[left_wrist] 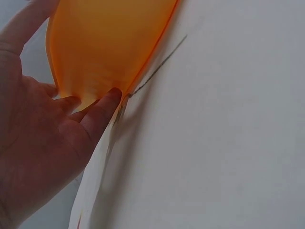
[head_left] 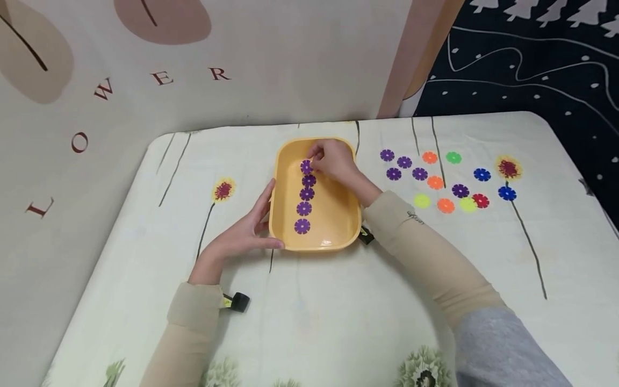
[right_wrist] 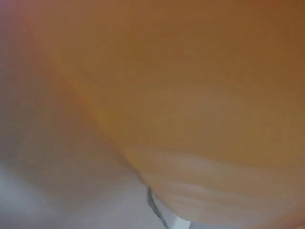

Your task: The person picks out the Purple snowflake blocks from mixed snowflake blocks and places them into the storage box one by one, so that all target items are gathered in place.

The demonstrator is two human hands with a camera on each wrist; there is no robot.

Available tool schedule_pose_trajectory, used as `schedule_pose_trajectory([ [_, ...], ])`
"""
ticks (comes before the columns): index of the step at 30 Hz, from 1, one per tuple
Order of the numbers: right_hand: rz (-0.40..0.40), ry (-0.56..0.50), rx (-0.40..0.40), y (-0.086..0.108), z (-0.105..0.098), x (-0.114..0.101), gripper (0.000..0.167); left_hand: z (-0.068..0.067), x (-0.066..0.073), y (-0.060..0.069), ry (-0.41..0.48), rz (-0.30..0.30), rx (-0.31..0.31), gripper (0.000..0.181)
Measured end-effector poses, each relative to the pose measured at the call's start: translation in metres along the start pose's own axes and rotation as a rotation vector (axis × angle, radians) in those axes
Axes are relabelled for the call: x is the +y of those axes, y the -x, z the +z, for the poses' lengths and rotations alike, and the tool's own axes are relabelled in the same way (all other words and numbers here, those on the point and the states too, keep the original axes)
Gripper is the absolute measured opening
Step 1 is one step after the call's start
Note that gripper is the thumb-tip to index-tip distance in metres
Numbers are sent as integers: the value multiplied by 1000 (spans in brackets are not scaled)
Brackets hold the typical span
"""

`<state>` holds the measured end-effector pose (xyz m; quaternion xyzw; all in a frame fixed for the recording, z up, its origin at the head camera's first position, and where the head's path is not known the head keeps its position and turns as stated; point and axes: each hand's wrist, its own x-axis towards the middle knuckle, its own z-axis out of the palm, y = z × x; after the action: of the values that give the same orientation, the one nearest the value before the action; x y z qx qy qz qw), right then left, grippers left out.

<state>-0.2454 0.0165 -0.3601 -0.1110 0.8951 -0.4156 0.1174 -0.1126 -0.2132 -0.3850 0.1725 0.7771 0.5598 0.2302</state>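
A yellow plastic tray [head_left: 336, 215] lies on the table in the head view. Inside it, several purple notched discs [head_left: 307, 194] form a column toward the left side. At the far end of that column, my right hand [head_left: 337, 160] pinches a purple notched disc [head_left: 306, 167] between thumb and fingers. My left hand [head_left: 239, 232] rests on the tray's left side, thumb at the near-left corner. The left wrist view shows fairly straight left fingers [left_wrist: 102, 114] touching the outer wall. Only the blurred tray wall [right_wrist: 200, 119] and some cloth appear in the right wrist view; the right hand is hidden there.
Right of the tray lie loose notched discs: several purple [head_left: 419, 173], orange [head_left: 445, 206], yellow [head_left: 422, 201], green [head_left: 453, 157], blue [head_left: 482, 174] and red [head_left: 481, 201]. A flower-printed cloth [head_left: 309, 312] covers the table. A patterned curtain [head_left: 300, 59] stands behind its far edge.
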Motion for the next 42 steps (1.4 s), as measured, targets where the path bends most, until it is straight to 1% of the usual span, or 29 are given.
schedule_pose_trajectory([
  [6, -6, 79, 44, -1, 3, 1, 6, -1, 1, -1, -2, 8, -2, 126],
  [10, -1, 111, 45, 0, 4, 0, 4, 0, 0, 0, -1, 8, -1, 126],
  [16, 7, 144, 38, -2, 5, -1, 9, -1, -1, 0, 5, 18, 3, 126],
  [21, 12, 178, 17, -3, 5, 0, 11, -2, -1, 0, -2, 30, -4, 126],
  [28, 22, 242, -41, -3, 6, 1, 16, 0, 0, 2, 5, 5, 0, 127],
  [31, 36, 250, -58, -1, 7, 0, 20, 1, -1, 2, 1, 7, 0, 126],
  [34, 52, 236, -63, 0, 7, 0, 21, 1, -1, 2, -1, 9, 4, 126],
  [36, 49, 199, -65, 1, 6, -1, 20, 2, -2, 1, 2, 11, 2, 126],
  [38, 25, 141, -60, 2, 4, -1, 20, 2, -2, 1, 6, 9, 0, 125],
  [42, -32, -20, -53, 5, -5, -4, 20, 0, 0, 1, 11, 2, 0, 126],
])
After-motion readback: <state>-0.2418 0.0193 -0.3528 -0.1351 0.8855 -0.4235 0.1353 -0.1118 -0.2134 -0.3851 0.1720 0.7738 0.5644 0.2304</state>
